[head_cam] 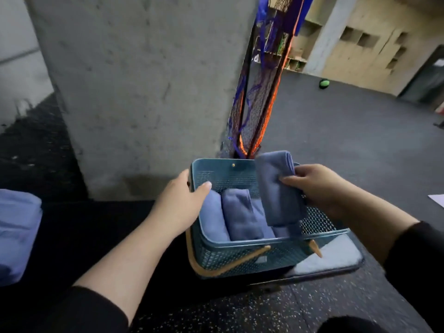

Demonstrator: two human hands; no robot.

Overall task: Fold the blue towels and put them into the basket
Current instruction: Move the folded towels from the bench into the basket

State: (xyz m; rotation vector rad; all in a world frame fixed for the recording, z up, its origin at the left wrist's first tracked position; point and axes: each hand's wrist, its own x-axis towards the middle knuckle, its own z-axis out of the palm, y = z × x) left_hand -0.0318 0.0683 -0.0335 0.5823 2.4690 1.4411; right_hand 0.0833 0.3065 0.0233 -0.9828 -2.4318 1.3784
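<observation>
A teal perforated basket (240,255) with a tan handle stands on a dark bench. Two folded blue towels (237,215) stand on edge inside it, at its left and middle. My right hand (319,188) grips a third folded blue towel (276,188), which hangs upright over the basket's right half with its lower end inside. My left hand (182,203) holds the basket's left rim, thumb inside against the leftmost towel. More blue towels (16,234) lie in a pile at the far left edge of the view.
A concrete pillar (144,87) rises right behind the bench. A rolled blue and orange net (259,87) leans against it beyond the basket. A light flat pad (331,258) lies under the basket's right side. Dark speckled floor stretches right, with a green ball (324,83) far off.
</observation>
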